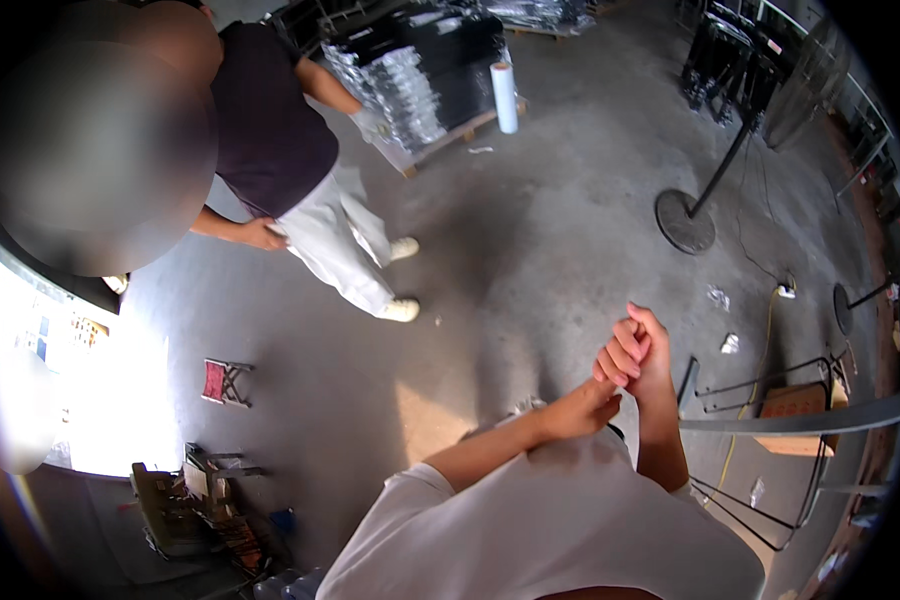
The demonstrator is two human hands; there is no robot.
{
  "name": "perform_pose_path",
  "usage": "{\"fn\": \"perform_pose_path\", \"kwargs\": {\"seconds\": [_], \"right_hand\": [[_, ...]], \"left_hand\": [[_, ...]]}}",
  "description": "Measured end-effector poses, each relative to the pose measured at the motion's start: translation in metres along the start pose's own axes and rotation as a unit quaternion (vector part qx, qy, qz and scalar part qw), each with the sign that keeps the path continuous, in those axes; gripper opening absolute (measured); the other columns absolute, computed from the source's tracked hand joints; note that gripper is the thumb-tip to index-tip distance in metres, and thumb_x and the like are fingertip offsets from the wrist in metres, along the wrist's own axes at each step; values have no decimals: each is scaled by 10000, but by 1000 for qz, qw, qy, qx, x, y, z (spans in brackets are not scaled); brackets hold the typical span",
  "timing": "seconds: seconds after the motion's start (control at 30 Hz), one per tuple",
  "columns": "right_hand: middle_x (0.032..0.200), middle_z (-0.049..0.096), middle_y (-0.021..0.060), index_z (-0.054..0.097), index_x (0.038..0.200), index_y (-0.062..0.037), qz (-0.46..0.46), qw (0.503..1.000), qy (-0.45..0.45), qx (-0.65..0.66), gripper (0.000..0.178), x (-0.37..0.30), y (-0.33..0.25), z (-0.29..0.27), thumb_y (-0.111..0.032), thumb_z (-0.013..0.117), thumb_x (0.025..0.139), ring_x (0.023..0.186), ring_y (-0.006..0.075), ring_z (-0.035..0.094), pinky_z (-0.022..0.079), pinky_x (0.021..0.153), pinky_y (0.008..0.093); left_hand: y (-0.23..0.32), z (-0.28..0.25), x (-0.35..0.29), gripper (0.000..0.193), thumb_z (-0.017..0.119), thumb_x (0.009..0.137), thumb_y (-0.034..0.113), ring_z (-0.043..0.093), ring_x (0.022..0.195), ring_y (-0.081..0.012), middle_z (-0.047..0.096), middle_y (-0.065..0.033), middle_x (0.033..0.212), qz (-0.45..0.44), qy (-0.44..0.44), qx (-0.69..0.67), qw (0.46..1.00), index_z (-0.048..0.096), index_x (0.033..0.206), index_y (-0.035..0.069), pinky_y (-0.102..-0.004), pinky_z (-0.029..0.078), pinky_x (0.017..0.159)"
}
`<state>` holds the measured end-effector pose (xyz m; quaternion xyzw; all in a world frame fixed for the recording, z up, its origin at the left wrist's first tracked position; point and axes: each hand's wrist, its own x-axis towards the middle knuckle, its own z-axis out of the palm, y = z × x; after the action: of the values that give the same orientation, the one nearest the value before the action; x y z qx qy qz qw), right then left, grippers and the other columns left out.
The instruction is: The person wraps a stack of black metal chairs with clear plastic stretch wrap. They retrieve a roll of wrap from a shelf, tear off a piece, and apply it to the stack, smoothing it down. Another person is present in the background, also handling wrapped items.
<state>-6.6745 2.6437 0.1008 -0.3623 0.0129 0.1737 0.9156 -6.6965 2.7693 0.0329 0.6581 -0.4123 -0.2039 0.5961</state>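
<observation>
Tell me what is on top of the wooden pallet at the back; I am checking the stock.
The pallet carries black stacks and shiny silvery stacks. A white roll stands at its corner. A person's gloved hand reaches toward the silvery stacks. The pallet's far side is covered.

A grey concrete floor carries everything here. Toward its far edge a wooden pallet bears stacks of shiny and black goods, with a white roll standing upright at the pallet's corner. To the right sits a round black stand base with a slanting pole. A yellow cable trails across the floor near scraps of paper. At the right edge black wire frames rest around a cardboard box. A small red folding stool stands near the left edge.
</observation>
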Motion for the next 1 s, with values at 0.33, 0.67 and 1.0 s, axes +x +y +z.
{"fn": "perform_pose_path", "kwargs": {"seconds": [0.33,0.67,1.0], "right_hand": [[316,335,24,342,405,-151,10,999,-32,31,490,11,6,-10,-352,293,850,283,194,359,418,459,357],[317,340,24,340,406,-154,-6,1000,-26,13,483,13,8,-1,-356,307,843,283,187,360,426,465,349],[325,334,23,343,408,-146,46,997,-62,23,478,62,42,35,-355,317,836,297,192,363,408,471,354]], "left_hand": [[-2,-8,-1,400,462,801,3,417,1066,-302,435,-199,1113,-64,-35,5,997,350,1184,-28,-334,341,884],[0,-17,-3,396,458,803,-1,420,1045,-307,441,-198,1098,-53,-42,1,998,355,1185,-12,-344,347,865],[1,-65,-40,381,432,768,-38,445,957,-321,457,-213,1022,20,65,1,998,359,1142,-28,-354,370,814]]}}
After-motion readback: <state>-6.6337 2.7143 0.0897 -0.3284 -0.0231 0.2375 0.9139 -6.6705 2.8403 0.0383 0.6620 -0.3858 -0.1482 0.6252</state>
